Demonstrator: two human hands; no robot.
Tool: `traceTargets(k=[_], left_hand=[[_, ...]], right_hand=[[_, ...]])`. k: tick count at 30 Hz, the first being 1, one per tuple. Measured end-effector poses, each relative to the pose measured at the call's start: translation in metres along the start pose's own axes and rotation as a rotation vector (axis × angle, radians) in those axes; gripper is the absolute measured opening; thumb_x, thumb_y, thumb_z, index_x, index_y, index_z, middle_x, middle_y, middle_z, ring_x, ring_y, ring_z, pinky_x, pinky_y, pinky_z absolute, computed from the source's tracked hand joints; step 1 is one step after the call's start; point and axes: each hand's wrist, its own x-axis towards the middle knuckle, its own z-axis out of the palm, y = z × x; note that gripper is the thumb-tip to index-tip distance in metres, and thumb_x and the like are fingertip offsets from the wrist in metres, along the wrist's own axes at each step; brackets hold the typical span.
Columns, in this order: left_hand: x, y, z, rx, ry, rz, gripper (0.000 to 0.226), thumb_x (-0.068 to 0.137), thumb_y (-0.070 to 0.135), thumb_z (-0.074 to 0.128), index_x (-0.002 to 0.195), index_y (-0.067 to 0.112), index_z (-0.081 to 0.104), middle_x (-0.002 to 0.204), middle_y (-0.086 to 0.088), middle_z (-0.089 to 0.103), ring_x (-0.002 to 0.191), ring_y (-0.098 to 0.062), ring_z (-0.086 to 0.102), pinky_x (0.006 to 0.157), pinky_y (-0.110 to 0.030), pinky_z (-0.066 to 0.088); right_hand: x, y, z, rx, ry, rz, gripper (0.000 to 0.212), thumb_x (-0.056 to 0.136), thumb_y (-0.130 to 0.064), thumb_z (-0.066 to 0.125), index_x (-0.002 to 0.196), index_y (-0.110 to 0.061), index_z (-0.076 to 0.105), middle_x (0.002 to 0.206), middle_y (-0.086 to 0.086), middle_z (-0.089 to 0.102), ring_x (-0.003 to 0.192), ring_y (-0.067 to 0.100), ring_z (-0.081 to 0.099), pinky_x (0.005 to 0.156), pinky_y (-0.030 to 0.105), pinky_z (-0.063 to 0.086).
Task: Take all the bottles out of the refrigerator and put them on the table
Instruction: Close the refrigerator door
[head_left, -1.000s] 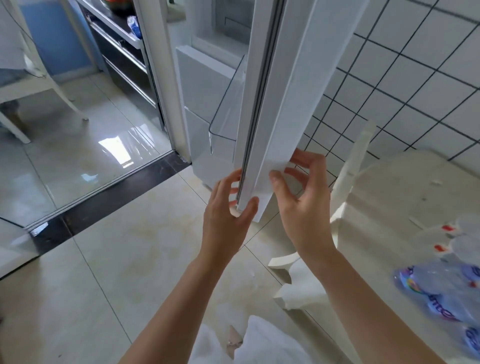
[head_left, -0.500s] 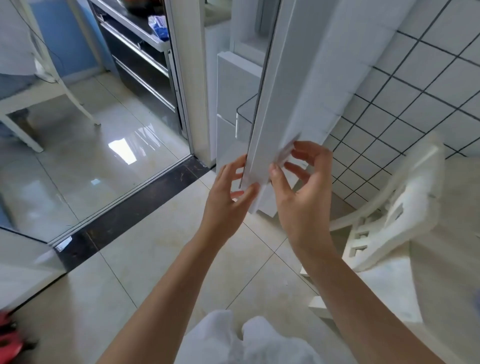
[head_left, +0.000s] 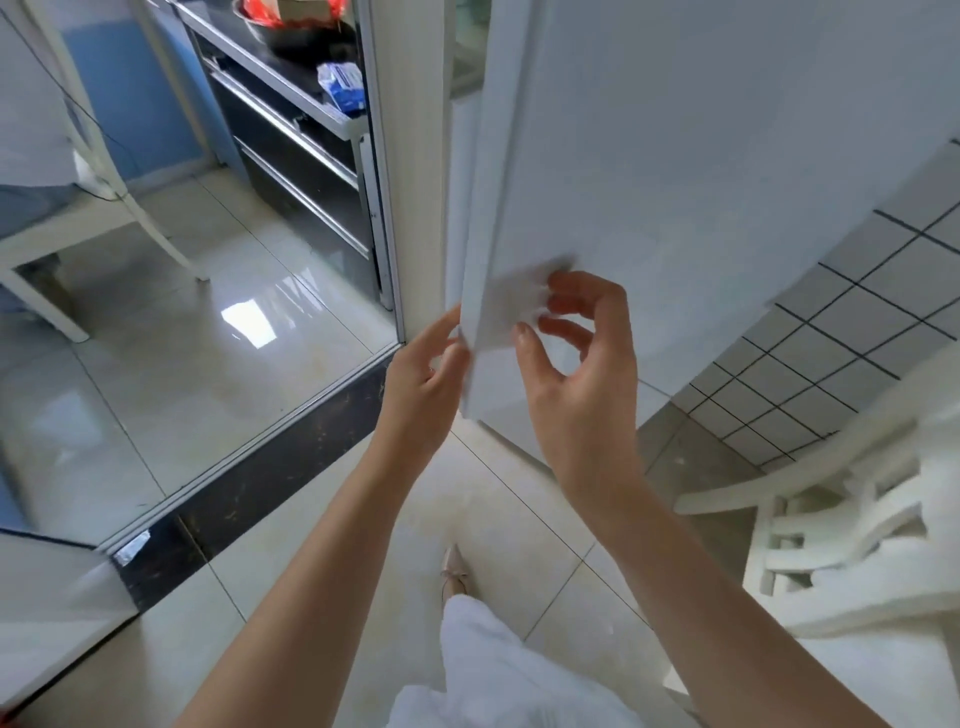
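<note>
The white refrigerator door (head_left: 675, 182) fills the upper right and stands almost closed against the cabinet. Only a narrow gap (head_left: 460, 218) to the inside shows. My left hand (head_left: 423, 384) rests with spread fingers on the door's free edge near its lower corner. My right hand (head_left: 579, 358) is on the door's front face beside that corner, fingers curled and apart, holding nothing. No bottles and no table are in view.
A white plastic chair (head_left: 841, 530) stands at the right, close to my right arm. A tiled wall (head_left: 831, 338) lies behind it. To the left are a black threshold strip (head_left: 249, 493), a glossy floor, a steel shelf unit (head_left: 296, 130) and a white stool (head_left: 67, 223).
The door has swung much further toward the cabinet, hiding the door shelf and inner drawers. Both hands moved with its edge. The view turned left, so the table with bottles left the frame.
</note>
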Motion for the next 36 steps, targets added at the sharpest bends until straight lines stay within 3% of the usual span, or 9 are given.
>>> traceTargets(k=[3, 6, 11, 15, 19, 22, 27, 30, 36], left_hand=[[0.037, 0.001, -0.010, -0.042, 0.043, 0.030, 0.047, 0.096, 0.002, 0.040, 0.109, 0.036, 0.070, 0.096, 0.014, 0.075, 0.094, -0.014, 0.070, 0.082, -0.037, 0.058], [0.077, -0.002, -0.015, -0.117, 0.081, 0.008, 0.044, 0.097, -0.004, 0.038, 0.109, 0.023, 0.070, 0.093, 0.019, 0.074, 0.092, -0.004, 0.070, 0.078, -0.018, 0.053], [0.146, -0.019, -0.015, -0.166, 0.124, 0.001, 0.037, 0.102, 0.010, 0.038, 0.127, 0.016, 0.064, 0.117, 0.005, 0.071, 0.112, -0.016, 0.065, 0.098, -0.039, 0.051], [0.192, -0.019, -0.006, -0.131, 0.086, 0.036, 0.036, 0.105, 0.019, 0.041, 0.138, 0.012, 0.052, 0.131, 0.001, 0.063, 0.121, -0.006, 0.058, 0.103, -0.023, 0.046], [0.238, -0.023, -0.004, -0.124, 0.054, 0.032, 0.034, 0.104, 0.018, 0.043, 0.135, 0.010, 0.054, 0.119, 0.002, 0.067, 0.111, -0.002, 0.061, 0.096, -0.019, 0.046], [0.272, -0.027, -0.002, -0.147, 0.006, 0.037, 0.035, 0.104, 0.016, 0.043, 0.136, 0.009, 0.053, 0.125, 0.002, 0.065, 0.116, -0.001, 0.059, 0.098, -0.016, 0.044], [0.327, -0.038, 0.008, -0.171, -0.018, -0.012, 0.036, 0.103, 0.024, 0.046, 0.136, 0.016, 0.056, 0.130, 0.005, 0.064, 0.123, -0.005, 0.057, 0.106, -0.026, 0.044], [0.345, -0.041, 0.020, -0.147, 0.040, -0.038, 0.038, 0.101, 0.031, 0.047, 0.137, 0.019, 0.055, 0.134, 0.008, 0.062, 0.125, -0.003, 0.054, 0.106, -0.028, 0.042], [0.392, -0.047, 0.038, -0.155, -0.032, -0.027, 0.039, 0.102, 0.034, 0.042, 0.139, 0.025, 0.052, 0.133, 0.007, 0.061, 0.125, -0.005, 0.055, 0.102, -0.023, 0.043]], right_hand=[[0.029, 0.010, 0.029, -0.045, -0.029, -0.094, 0.040, 0.084, -0.007, 0.068, 0.121, -0.005, 0.051, 0.116, 0.010, 0.055, 0.101, 0.014, 0.061, 0.084, 0.029, 0.058], [0.063, 0.025, 0.051, -0.163, -0.083, -0.233, 0.042, 0.085, -0.002, 0.066, 0.124, -0.003, 0.052, 0.118, 0.012, 0.052, 0.110, 0.015, 0.058, 0.094, 0.032, 0.054], [0.125, 0.042, 0.078, -0.531, -0.186, -0.462, 0.049, 0.086, -0.002, 0.061, 0.134, -0.007, 0.050, 0.129, 0.012, 0.053, 0.115, 0.029, 0.050, 0.095, 0.020, 0.040], [0.172, 0.058, 0.099, -0.627, -0.235, -0.525, 0.050, 0.085, 0.002, 0.059, 0.133, -0.009, 0.052, 0.128, 0.013, 0.053, 0.118, 0.029, 0.046, 0.081, 0.028, 0.053], [0.216, 0.075, 0.111, -0.763, -0.216, -0.657, 0.041, 0.087, 0.002, 0.053, 0.126, -0.008, 0.058, 0.121, 0.013, 0.058, 0.114, 0.027, 0.048, 0.094, 0.032, 0.049], [0.240, 0.086, 0.118, -0.867, -0.175, -0.730, 0.033, 0.094, -0.006, 0.044, 0.121, -0.009, 0.063, 0.123, 0.013, 0.060, 0.118, 0.028, 0.047, 0.102, 0.038, 0.042], [0.279, 0.116, 0.126, -1.187, -0.194, -0.809, 0.042, 0.095, -0.003, 0.038, 0.130, -0.015, 0.057, 0.140, 0.009, 0.052, 0.133, 0.030, 0.037, 0.116, 0.053, 0.020], [0.299, 0.131, 0.117, -1.333, -0.236, -0.869, 0.046, 0.094, 0.000, 0.036, 0.133, -0.015, 0.055, 0.147, 0.007, 0.045, 0.138, 0.030, 0.032, 0.116, 0.054, 0.018], [0.336, 0.139, 0.121, -1.485, -0.223, -0.846, 0.048, 0.100, 0.001, 0.023, 0.133, -0.012, 0.054, 0.148, 0.006, 0.043, 0.137, 0.027, 0.039, 0.112, 0.053, 0.025]])
